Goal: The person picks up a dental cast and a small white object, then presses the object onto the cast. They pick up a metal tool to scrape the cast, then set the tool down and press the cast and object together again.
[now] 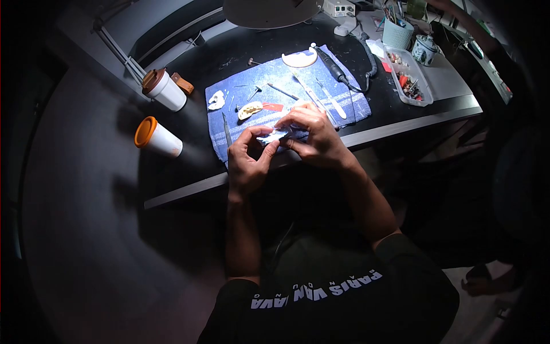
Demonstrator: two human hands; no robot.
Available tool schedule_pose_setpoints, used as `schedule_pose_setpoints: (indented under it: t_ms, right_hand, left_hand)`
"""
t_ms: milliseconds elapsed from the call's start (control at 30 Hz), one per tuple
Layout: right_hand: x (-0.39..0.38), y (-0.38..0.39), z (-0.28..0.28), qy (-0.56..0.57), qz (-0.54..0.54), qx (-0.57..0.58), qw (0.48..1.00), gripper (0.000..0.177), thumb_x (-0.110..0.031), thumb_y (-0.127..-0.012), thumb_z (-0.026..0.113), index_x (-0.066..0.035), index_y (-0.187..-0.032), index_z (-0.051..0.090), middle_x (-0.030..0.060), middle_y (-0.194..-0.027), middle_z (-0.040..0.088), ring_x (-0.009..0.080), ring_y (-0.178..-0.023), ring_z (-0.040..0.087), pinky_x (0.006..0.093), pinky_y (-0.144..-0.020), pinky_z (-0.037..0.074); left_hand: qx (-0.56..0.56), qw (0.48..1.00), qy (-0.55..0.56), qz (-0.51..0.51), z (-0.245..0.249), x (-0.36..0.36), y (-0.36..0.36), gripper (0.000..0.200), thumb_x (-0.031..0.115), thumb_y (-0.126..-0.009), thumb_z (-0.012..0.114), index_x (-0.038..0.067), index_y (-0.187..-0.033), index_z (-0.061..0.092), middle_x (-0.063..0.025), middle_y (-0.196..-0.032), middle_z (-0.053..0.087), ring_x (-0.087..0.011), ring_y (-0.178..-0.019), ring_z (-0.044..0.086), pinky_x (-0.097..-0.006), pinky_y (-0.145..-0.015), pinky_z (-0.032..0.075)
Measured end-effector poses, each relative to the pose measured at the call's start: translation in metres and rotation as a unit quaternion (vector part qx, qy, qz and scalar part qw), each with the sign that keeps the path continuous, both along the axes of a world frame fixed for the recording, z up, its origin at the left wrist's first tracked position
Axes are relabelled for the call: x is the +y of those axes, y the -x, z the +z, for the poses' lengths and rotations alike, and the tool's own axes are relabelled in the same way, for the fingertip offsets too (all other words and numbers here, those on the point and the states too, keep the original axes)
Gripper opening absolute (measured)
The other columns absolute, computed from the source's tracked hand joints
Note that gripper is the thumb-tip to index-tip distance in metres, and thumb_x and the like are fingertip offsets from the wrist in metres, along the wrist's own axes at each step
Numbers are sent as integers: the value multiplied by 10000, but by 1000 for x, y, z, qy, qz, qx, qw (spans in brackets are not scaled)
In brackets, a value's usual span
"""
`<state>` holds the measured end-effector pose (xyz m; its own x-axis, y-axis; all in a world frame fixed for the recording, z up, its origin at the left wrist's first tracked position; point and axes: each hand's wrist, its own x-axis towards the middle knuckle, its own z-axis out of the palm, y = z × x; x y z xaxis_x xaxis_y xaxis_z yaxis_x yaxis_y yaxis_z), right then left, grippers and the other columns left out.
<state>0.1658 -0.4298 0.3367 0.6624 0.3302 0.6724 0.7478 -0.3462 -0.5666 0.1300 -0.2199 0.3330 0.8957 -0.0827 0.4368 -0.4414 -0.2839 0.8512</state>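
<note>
My left hand [250,163] grips a small, brightly lit white piece [274,136] between thumb and fingers, close over the front edge of the blue towel [361,106]. My right hand [315,135] closes on the same piece from the other side, its fingers curled over the top. The fingers cover much of it, and its exact kind is lost in glare. Just beyond the hands lies a cream dental cast [250,110] beside a red strip [273,107]. A thin pointed tool [227,129] rests left of my left hand.
On the towel lie a white-handled knife [335,104], a white cast piece [216,100], a cream curved plate [299,59] and a corded rotary handpiece [332,66]. Two lidded cups [166,92] [163,139] stand left. A clear box of bits [423,94] sits right; a lamp [272,11] hangs above.
</note>
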Motion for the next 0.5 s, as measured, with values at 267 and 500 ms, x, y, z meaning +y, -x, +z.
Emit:
schedule_pose_setpoints:
  t_ms: [267,500]
  right_hand:
    - [0,-3,-8,-5,19,24,1000,323,-108,-758,836,-130,-1072,765,51,-1088,744,294,-1147,634,469,-1022,418]
    - [0,-3,-8,0,15,-2,1000,314,-115,-763,864,-114,-1065,775,59,-1069,755,284,-1122,653,450,-1012,448]
  left_hand:
    - [-3,999,33,9,9,-8,5,222,29,-949,797,1,-1156,723,-19,-852,729,-51,-729,623,-236,-683,489]
    - [8,1000,5,-7,2,-1,2,228,28,-951,796,5,-1167,726,-12,-848,732,-52,-735,634,-238,-689,495]
